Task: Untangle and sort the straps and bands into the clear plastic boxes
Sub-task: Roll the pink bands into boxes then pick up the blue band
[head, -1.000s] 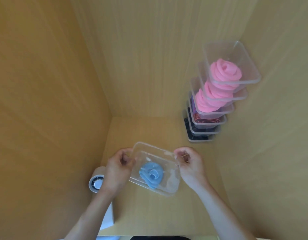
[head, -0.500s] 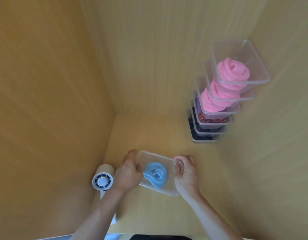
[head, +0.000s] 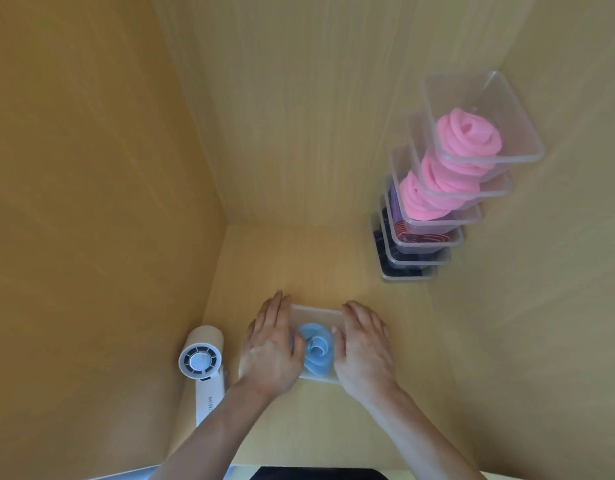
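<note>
Since the earlier frame, gripping fingers have been flattened: the left hand [head: 269,355] and right hand [head: 363,351] are laid, fingers straight, on the ends of the clear box [head: 316,310], which is set on the bench [head: 299,265] at near centre. A blue band [head: 316,348] is seen coiled inside. Stacked boxes [head: 489,157] are kept far right, and a white fan [head: 200,362] near left.
</note>
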Action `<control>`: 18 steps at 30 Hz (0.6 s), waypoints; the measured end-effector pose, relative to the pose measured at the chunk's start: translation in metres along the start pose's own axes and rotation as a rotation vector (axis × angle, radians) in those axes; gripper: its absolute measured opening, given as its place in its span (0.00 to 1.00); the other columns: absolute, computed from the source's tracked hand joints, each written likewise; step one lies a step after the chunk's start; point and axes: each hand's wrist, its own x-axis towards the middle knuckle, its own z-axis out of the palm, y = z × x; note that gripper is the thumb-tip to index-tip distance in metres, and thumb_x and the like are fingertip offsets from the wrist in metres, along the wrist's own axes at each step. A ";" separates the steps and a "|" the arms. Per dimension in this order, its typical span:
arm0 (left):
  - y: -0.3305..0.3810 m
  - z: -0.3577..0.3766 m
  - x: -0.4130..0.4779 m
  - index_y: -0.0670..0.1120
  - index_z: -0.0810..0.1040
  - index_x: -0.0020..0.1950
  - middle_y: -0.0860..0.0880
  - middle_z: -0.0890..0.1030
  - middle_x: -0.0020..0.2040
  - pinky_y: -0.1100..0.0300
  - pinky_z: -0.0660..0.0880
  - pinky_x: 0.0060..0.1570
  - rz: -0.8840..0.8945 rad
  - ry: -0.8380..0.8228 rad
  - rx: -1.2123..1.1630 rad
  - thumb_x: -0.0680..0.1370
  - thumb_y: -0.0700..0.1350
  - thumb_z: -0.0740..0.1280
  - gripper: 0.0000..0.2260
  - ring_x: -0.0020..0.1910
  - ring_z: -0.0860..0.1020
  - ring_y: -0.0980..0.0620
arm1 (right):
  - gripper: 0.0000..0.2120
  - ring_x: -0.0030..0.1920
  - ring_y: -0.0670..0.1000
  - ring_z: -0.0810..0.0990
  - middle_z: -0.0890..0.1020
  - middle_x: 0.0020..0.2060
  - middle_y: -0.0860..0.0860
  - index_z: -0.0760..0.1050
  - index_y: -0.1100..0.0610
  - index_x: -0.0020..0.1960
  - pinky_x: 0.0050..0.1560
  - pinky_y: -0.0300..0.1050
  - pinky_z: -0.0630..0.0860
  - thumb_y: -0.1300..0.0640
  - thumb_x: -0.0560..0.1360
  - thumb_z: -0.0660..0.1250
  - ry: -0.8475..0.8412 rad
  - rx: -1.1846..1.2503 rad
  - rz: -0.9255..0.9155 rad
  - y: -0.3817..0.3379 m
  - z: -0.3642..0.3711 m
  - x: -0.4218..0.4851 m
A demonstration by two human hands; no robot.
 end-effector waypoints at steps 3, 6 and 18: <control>-0.002 0.000 -0.001 0.54 0.54 0.82 0.52 0.51 0.83 0.53 0.57 0.77 0.027 -0.039 0.002 0.76 0.62 0.43 0.34 0.81 0.52 0.51 | 0.36 0.81 0.51 0.48 0.52 0.81 0.48 0.51 0.49 0.82 0.80 0.50 0.45 0.38 0.77 0.37 -0.215 -0.008 -0.002 -0.005 0.003 -0.015; -0.005 -0.001 -0.003 0.57 0.52 0.82 0.52 0.47 0.83 0.51 0.54 0.78 0.079 -0.037 0.054 0.78 0.63 0.44 0.32 0.82 0.47 0.51 | 0.33 0.81 0.50 0.43 0.48 0.82 0.46 0.50 0.46 0.82 0.79 0.52 0.39 0.37 0.79 0.39 -0.194 -0.022 -0.022 -0.002 0.008 -0.015; -0.005 0.001 -0.009 0.49 0.54 0.82 0.54 0.50 0.83 0.62 0.53 0.76 0.142 0.026 0.047 0.80 0.60 0.47 0.32 0.81 0.43 0.58 | 0.32 0.81 0.50 0.48 0.56 0.81 0.49 0.54 0.53 0.81 0.79 0.47 0.48 0.39 0.81 0.43 -0.166 -0.029 -0.091 -0.001 0.010 -0.016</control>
